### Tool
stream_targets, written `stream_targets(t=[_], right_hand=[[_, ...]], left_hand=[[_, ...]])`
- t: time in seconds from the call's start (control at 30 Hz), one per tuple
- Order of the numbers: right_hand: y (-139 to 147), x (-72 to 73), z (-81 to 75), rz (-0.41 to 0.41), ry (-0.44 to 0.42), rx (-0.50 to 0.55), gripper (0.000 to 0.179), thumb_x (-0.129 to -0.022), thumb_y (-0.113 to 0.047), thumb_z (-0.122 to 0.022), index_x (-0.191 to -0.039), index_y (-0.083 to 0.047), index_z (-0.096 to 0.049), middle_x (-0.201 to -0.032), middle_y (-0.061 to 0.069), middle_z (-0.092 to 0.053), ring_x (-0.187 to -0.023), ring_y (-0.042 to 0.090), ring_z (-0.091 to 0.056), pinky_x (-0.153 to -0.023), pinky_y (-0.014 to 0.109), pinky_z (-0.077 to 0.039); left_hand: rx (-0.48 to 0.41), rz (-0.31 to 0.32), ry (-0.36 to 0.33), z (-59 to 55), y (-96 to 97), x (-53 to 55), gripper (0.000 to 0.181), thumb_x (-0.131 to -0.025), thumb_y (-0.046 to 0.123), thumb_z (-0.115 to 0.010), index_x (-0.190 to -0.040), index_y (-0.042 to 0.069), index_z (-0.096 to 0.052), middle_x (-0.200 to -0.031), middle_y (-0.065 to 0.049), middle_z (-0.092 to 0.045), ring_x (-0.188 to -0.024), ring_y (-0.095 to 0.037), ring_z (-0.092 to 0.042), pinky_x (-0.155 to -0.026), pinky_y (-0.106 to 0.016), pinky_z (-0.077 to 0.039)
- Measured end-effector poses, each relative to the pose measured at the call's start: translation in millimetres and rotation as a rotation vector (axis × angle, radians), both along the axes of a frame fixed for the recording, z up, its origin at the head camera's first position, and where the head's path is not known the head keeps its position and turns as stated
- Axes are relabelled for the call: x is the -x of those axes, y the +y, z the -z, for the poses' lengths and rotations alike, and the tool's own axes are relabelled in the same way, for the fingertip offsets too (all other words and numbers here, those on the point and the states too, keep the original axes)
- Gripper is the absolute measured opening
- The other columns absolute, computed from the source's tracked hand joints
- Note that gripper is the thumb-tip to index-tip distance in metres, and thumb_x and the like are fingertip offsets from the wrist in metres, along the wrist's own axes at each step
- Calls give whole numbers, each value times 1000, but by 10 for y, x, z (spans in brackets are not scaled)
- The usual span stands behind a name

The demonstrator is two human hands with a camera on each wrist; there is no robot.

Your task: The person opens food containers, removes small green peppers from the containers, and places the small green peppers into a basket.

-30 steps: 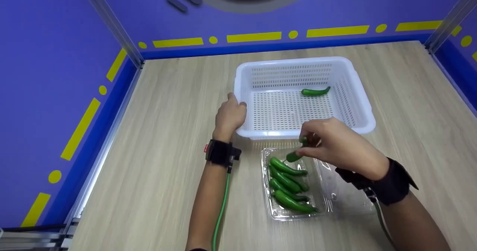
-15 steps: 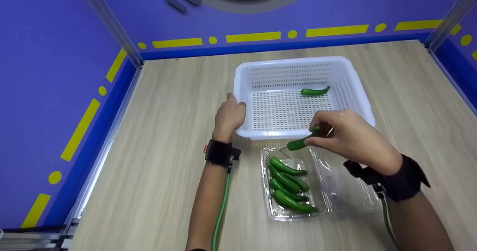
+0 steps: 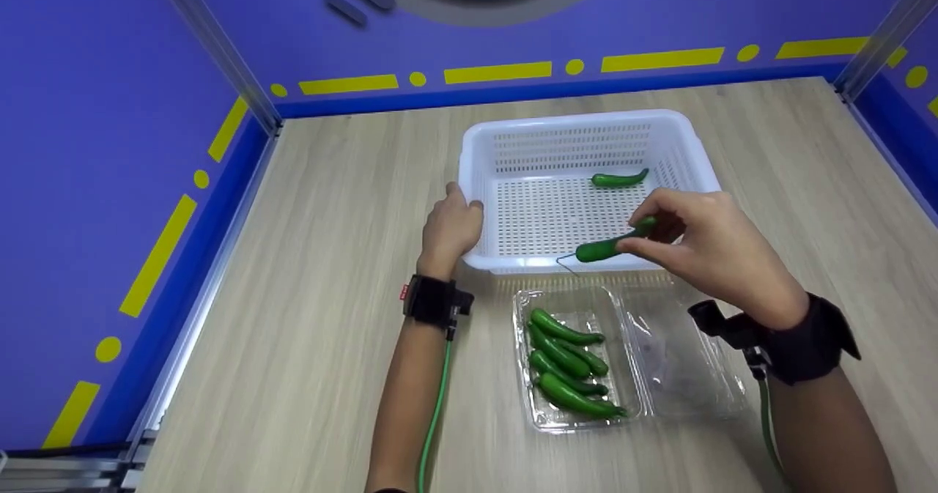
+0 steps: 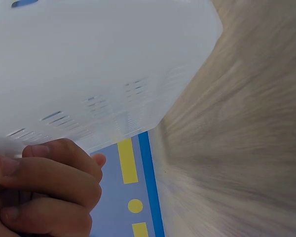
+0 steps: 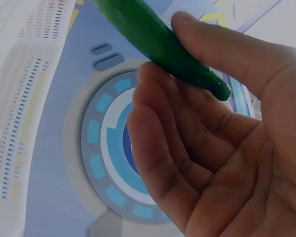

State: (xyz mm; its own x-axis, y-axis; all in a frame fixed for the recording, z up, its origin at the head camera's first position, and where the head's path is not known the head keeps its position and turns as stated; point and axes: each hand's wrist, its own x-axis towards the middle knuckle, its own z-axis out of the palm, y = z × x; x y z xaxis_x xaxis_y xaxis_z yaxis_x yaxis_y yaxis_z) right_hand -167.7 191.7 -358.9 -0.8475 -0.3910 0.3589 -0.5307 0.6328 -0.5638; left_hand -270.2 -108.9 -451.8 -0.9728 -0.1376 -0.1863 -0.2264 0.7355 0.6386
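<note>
My right hand (image 3: 707,240) pinches a green chili pepper (image 3: 597,250) between thumb and fingers, over the front rim of a white plastic basket (image 3: 542,262). A thin stem trails from the pepper's left end. In the right wrist view the pepper (image 5: 153,42) slants across the top, held by thumb and forefinger. With curled fingers my left hand (image 3: 451,225) grips the basket's left rim; the left wrist view shows those fingers (image 4: 59,185) bent at the basket's side (image 4: 103,54). Another green chili (image 3: 619,179) lies inside the basket, toward its back right.
In front of the basket stands an open clear plastic clamshell box (image 3: 619,361) with several green chilies (image 3: 564,361) in its left half. Its lid (image 3: 692,368) lies folded out to the right. Blue panels (image 3: 513,39) wall the wooden table (image 3: 322,295) at the back and sides.
My right hand has lifted the chili from above the clamshell box, moving it away from me and slightly right to the basket's front rim. My left hand stays on the basket.
</note>
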Motion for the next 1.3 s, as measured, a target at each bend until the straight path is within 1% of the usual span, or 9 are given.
stream_targets(t=[0.23, 0.4, 0.47, 0.67, 0.8, 0.93, 1.13, 1.23, 1.3], right_hand=[[75, 97, 25, 83, 33, 17, 21, -83, -21, -86, -97, -14, -72, -81, -3, -73, -64, 2, -63, -60, 13, -46], [158, 177, 61, 129, 39, 50, 18, -83, -20, -86, -96, -13, -74, -81, -2, -73, -66, 1, -61, -62, 13, -44], [191, 203, 69, 140, 32, 71, 17, -83, -20, -86, -94, -13, -74, -81, -1, -73, -66, 2, -61, -62, 13, -44], [271, 279, 99, 182, -27, 149, 17, -80, -19, -88, -88, -13, -74, -82, 0, -72, -63, 6, -64, -59, 13, -47], [315, 324, 122, 211, -58, 159, 18, -80, -21, -89, -88, -13, -75, -85, 0, -73, -63, 7, -66, -58, 14, -48], [353, 360, 143, 227, -61, 163, 19, -81, -20, -88, -89, -10, -74, -86, 1, -72, -65, 8, -67, -59, 13, -50], [381, 413, 177, 250, -41, 185, 20, -81, -18, -88, -89, -7, -73, -86, 0, -70, -65, 6, -65, -61, 12, -49], [386, 439, 188, 261, -11, 199, 21, -81, -18, -88, -90, -6, -73, -85, -3, -69, -64, 6, -64, -61, 11, -48], [395, 454, 188, 270, 6, 207, 22, -80, -18, -88, -90, -5, -73, -83, -6, -69, -64, 6, -64, -61, 11, -48]], left_hand=[[-14, -2, 2, 6, -4, -4, 59, -102, 31, -41, -150, -2, -34, -110, -18, -67, -91, -27, -68, -75, -41, -53], [-33, -1, 1, 7, -7, -11, 66, -103, 31, -41, -157, -3, -25, -119, -21, -67, -97, -29, -68, -81, -44, -54], [-42, 0, 6, 8, -7, -12, 66, -103, 31, -41, -157, -3, -24, -120, -21, -66, -97, -29, -68, -81, -44, -54], [-45, -1, 11, 8, -2, -13, 59, -103, 31, -42, -151, -1, -33, -112, -17, -67, -90, -26, -68, -73, -40, -53], [-49, 0, 8, 4, -5, -12, 56, -103, 31, -42, -149, 0, -35, -109, -17, -66, -89, -26, -68, -72, -40, -53], [-50, -2, 1, -2, -3, -12, 59, -103, 31, -42, -152, 0, -33, -112, -18, -66, -91, -27, -67, -74, -40, -53], [-39, -15, -10, -1, 1, -8, 61, -103, 31, -43, -154, -1, -30, -122, -21, -65, -98, -28, -67, -82, -43, -54], [-40, -14, -7, -3, -1, -13, 62, -102, 31, -43, -154, 0, -30, -122, -20, -65, -98, -28, -67, -82, -43, -54], [-39, -2, 1, -4, -2, -16, 60, -103, 31, -42, -153, -1, -32, -118, -20, -66, -95, -28, -67, -79, -43, -54]])
